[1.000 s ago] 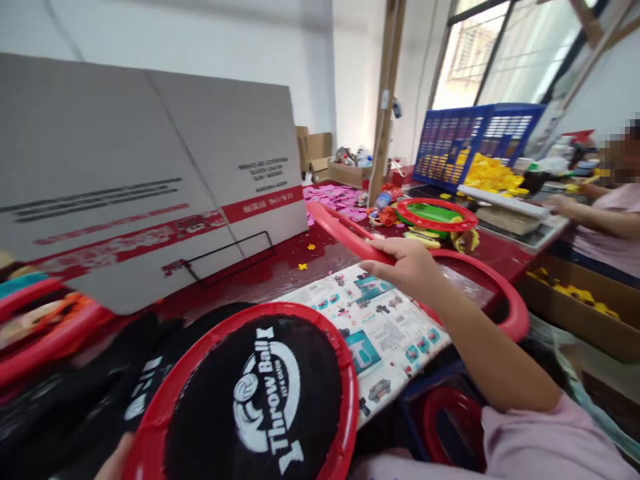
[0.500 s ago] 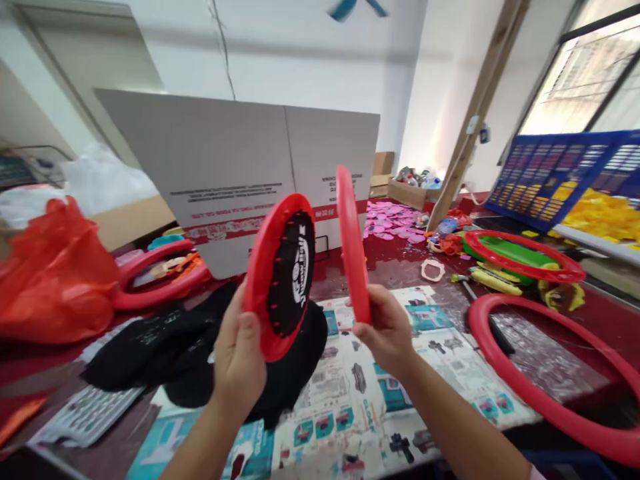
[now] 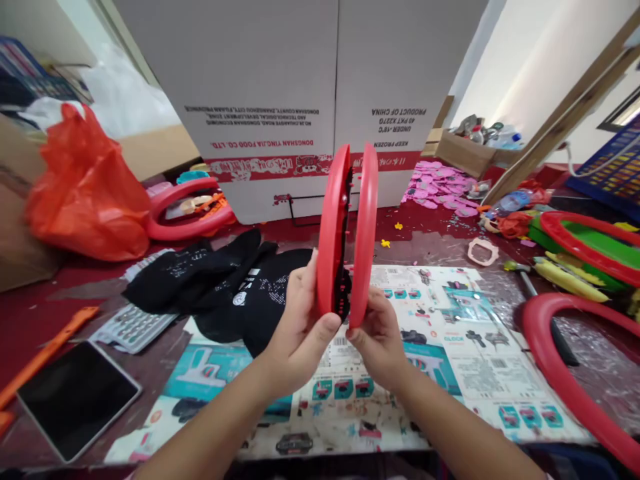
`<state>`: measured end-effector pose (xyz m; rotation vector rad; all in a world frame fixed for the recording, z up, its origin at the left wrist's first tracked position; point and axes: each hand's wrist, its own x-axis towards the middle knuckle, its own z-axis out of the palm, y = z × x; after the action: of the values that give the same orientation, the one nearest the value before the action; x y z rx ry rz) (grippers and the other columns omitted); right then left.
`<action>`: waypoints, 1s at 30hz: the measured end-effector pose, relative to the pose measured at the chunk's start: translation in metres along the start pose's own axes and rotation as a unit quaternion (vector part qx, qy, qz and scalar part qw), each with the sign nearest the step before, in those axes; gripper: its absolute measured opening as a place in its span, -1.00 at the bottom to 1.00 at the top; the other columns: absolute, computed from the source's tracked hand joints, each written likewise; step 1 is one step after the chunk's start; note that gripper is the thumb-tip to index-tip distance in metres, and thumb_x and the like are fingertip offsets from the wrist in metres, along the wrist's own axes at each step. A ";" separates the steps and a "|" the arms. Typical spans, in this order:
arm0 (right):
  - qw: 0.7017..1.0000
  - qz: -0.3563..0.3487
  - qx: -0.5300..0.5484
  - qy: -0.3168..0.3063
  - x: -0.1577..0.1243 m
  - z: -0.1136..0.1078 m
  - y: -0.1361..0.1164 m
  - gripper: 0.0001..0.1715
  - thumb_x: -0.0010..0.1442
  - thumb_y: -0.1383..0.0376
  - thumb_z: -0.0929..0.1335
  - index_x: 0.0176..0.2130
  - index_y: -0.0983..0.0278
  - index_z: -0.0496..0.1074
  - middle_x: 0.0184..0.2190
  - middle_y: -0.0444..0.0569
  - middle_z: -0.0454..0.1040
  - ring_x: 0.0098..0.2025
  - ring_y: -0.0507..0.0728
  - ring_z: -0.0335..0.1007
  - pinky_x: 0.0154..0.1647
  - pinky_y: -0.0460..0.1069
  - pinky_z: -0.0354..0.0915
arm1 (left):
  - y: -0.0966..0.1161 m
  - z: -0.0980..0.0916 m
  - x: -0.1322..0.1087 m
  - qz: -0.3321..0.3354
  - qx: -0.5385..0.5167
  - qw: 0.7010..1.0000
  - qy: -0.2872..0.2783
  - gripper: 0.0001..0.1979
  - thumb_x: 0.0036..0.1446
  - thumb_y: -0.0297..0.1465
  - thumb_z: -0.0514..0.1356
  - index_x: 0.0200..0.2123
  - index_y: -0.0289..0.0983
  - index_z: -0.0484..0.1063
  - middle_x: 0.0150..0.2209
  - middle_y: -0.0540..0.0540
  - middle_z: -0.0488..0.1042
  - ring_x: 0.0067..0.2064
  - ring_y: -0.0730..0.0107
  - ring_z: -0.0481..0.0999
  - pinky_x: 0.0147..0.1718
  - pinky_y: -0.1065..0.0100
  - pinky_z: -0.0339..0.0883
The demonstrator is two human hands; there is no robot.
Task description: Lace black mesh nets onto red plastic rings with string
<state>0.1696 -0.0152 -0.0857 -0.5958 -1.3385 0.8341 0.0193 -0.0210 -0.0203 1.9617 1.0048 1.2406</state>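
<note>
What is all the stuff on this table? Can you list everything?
red disc with black mesh: 1, red and black, upright in left hand
red ring: 1, red, upright in right hand
black cloths: pile, black, behind the hands
cardboard sheet: 1, white, standing at back
plastic bag: 1, orange-red, far left
calculator: 1, grey, left
tablet: 1, dark screen, near left
printed sheets: several, under the hands
pink pieces: heap, pink, back right
left hand: grip on the disc
right hand: grip on the ring
</note>
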 end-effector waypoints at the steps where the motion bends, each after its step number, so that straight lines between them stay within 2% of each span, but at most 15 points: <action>1: 1.000 0.006 0.010 -0.003 0.001 0.002 -0.001 -0.55 0.14 0.12 0.41 0.03 -0.04 0.30 0.02 -0.03 0.25 0.09 0.16 0.28 0.10 0.16 0.28 | 0.001 0.003 -0.001 0.004 -0.031 1.000 -0.006 -0.33 0.29 -0.11 -0.05 0.36 0.00 -0.31 0.28 -0.17 0.02 0.19 0.12 0.24 0.17 0.04 0.23; 5: 0.999 0.034 0.015 -0.017 -0.003 0.004 -0.004 -0.52 0.10 0.14 0.44 0.01 -0.03 0.29 -0.01 -0.02 0.25 0.08 0.17 0.28 0.09 0.17 0.29 | 0.004 0.011 -0.001 0.029 -0.071 0.997 -0.006 -0.32 0.28 -0.13 0.00 0.35 0.03 -0.29 0.22 -0.16 0.04 0.16 0.14 0.22 0.14 0.10 0.26; 11: 0.998 0.043 0.022 -0.035 -0.012 -0.002 -0.004 -0.63 0.13 0.15 0.42 -0.06 -0.03 0.31 -0.06 -0.04 0.28 -0.05 0.14 0.35 -0.08 0.10 0.37 | 0.007 0.014 0.001 0.089 -0.052 0.995 0.012 -0.34 0.29 -0.18 0.01 0.35 0.02 -0.25 0.02 -0.15 0.21 0.11 0.18 0.19 0.10 0.16 0.26; 18: 0.999 -0.001 -0.001 -0.051 -0.012 -0.004 -0.005 -0.64 0.17 0.18 0.40 -0.03 0.00 0.32 -0.06 -0.04 0.30 -0.10 0.10 0.36 -0.12 0.06 0.38 | -0.004 0.018 0.003 0.172 -0.081 0.981 0.034 -0.31 0.26 -0.21 0.08 0.35 -0.01 -0.20 0.04 -0.16 0.15 0.07 0.21 0.18 0.07 0.16 0.24; 24: 0.995 -0.040 -0.072 -0.064 -0.006 -0.008 -0.004 -0.67 0.18 0.14 0.38 -0.04 0.03 0.35 -0.09 -0.01 0.34 -0.02 0.19 0.34 -0.07 0.16 0.37 | 0.000 0.019 0.002 0.134 -0.124 0.983 0.012 -0.30 0.25 -0.18 0.09 0.35 0.01 -0.20 0.02 -0.16 0.15 0.05 0.19 0.19 0.07 0.11 0.23; 30: 0.990 -0.056 -0.092 -0.093 -0.003 -0.015 -0.007 -0.68 0.16 0.15 0.40 -0.06 0.04 0.37 -0.16 -0.04 0.36 -0.07 0.18 0.36 -0.07 0.15 0.35 | 0.004 0.019 0.002 0.127 -0.133 0.983 0.012 -0.27 0.23 -0.20 0.12 0.34 0.05 -0.23 -0.04 -0.14 0.14 -0.01 0.23 0.21 0.05 0.09 0.28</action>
<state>0.1860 -0.0205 -0.0842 -0.5900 -1.6168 0.6927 0.0387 -0.0231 -0.0231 1.9076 0.5750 1.4557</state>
